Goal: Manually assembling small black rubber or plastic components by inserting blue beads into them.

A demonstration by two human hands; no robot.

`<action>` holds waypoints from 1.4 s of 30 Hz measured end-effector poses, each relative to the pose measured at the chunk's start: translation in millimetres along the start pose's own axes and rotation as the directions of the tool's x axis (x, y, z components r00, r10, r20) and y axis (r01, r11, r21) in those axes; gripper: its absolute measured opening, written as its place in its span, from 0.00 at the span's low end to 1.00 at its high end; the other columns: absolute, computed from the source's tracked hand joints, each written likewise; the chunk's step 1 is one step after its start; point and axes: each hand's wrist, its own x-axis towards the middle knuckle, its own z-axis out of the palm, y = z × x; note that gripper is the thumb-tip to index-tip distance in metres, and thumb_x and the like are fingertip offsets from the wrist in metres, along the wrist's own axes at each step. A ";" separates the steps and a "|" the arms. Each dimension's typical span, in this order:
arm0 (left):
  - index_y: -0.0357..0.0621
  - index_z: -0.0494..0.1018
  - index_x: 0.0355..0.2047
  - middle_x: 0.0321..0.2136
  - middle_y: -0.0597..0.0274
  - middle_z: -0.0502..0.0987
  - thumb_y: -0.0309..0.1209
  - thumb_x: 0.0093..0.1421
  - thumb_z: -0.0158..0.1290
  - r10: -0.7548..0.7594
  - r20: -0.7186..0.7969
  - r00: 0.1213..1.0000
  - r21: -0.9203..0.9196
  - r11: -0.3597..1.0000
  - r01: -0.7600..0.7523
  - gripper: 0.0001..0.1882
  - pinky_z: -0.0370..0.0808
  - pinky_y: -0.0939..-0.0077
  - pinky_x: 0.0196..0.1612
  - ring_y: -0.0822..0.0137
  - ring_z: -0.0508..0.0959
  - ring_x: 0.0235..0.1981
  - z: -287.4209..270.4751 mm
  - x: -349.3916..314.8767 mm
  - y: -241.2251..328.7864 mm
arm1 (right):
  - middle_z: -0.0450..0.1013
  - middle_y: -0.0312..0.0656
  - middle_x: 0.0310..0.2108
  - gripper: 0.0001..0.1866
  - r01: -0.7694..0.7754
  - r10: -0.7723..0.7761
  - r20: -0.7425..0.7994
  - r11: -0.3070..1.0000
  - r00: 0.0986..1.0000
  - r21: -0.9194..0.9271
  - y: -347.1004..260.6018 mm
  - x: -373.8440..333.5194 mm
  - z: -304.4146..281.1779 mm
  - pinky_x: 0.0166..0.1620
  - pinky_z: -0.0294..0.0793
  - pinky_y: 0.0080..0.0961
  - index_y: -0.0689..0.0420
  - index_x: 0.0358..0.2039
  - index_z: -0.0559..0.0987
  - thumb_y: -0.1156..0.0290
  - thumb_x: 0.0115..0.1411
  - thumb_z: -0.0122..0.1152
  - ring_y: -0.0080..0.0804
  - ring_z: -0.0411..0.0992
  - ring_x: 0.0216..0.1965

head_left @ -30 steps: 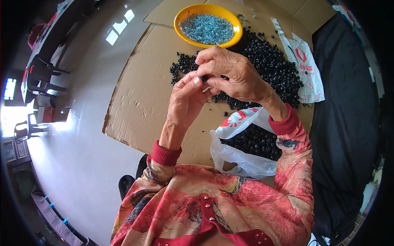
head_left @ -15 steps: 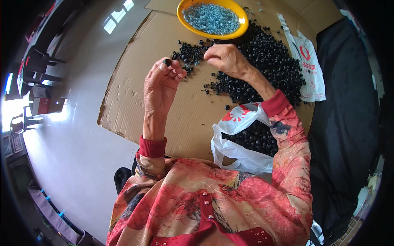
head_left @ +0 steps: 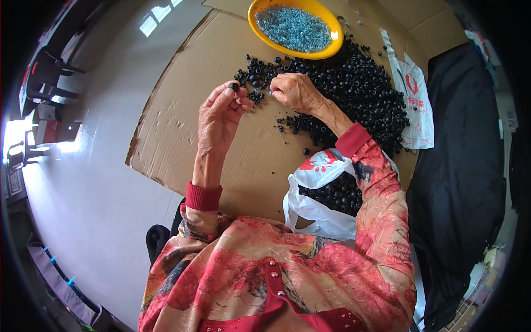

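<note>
My left hand (head_left: 220,119) is raised over the cardboard with a small black cap-like part (head_left: 234,87) pinched between thumb and forefinger. To its right, my right hand (head_left: 301,93) is closed, fingertips pressed together. A tiny pale bit shows at those fingertips, too small to name. Behind and beside the right hand spreads a large heap of black round parts (head_left: 370,91), with a smaller loose cluster (head_left: 259,71) between the two hands. An orange-yellow bowl (head_left: 338,37) full of small clear bluish pieces (head_left: 293,27) stands at the far side.
Under everything lies flat cardboard (head_left: 166,116). A white plastic bag (head_left: 315,218) holding more black parts sits close to my body, below my right forearm. Another white bag (head_left: 418,119) lies flat at the right, beside black fabric (head_left: 464,155). Dark chairs (head_left: 52,77) stand far left.
My right hand has shifted slightly down and left, nearer my left hand, and a pale bit now shows at its fingertips. My left hand still pinches the black part. The view has shifted slightly.
</note>
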 end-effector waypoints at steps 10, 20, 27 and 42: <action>0.36 0.72 0.39 0.31 0.55 0.77 0.26 0.58 0.50 -0.053 -0.021 0.998 0.065 0.996 0.054 0.10 0.74 0.72 0.38 0.67 0.77 0.29 5.2 -2.2 -14.2 | 0.72 0.39 0.20 0.03 -0.235 0.271 -0.018 0.864 0.963 0.444 -17.4 -9.0 -27.5 0.29 0.71 0.22 0.63 0.22 0.73 0.77 0.46 0.56 0.22 0.71 0.23; 0.36 0.72 0.39 0.30 0.58 0.77 0.28 0.58 0.51 -0.065 -0.018 0.998 0.193 0.979 0.067 0.10 0.73 0.74 0.38 0.69 0.76 0.30 10.7 -0.7 -21.3 | 0.75 0.34 0.29 0.07 -0.275 0.358 0.051 0.609 0.932 0.744 -23.2 -7.5 -53.5 0.38 0.73 0.16 0.60 0.32 0.78 0.77 0.50 0.61 0.19 0.73 0.32; 0.36 0.74 0.35 0.26 0.62 0.77 0.28 0.53 0.56 0.040 -0.015 0.999 0.875 0.483 -0.006 0.10 0.72 0.80 0.34 0.74 0.75 0.28 7.6 -24.0 -19.3 | 0.75 0.34 0.28 0.06 -0.240 0.374 0.024 0.543 0.927 0.805 -35.2 -10.1 -70.8 0.37 0.73 0.14 0.60 0.31 0.78 0.78 0.50 0.61 0.17 0.72 0.31; 0.41 0.70 0.37 0.26 0.56 0.70 0.29 0.44 0.60 0.170 0.376 0.911 0.907 -0.269 -0.325 0.18 0.71 0.65 0.30 0.56 0.72 0.28 1.5 -32.2 -29.6 | 0.74 0.36 0.28 0.06 -0.235 0.398 -0.023 0.586 0.917 0.775 -39.7 -14.9 -67.5 0.37 0.72 0.15 0.62 0.31 0.78 0.79 0.51 0.61 0.19 0.72 0.31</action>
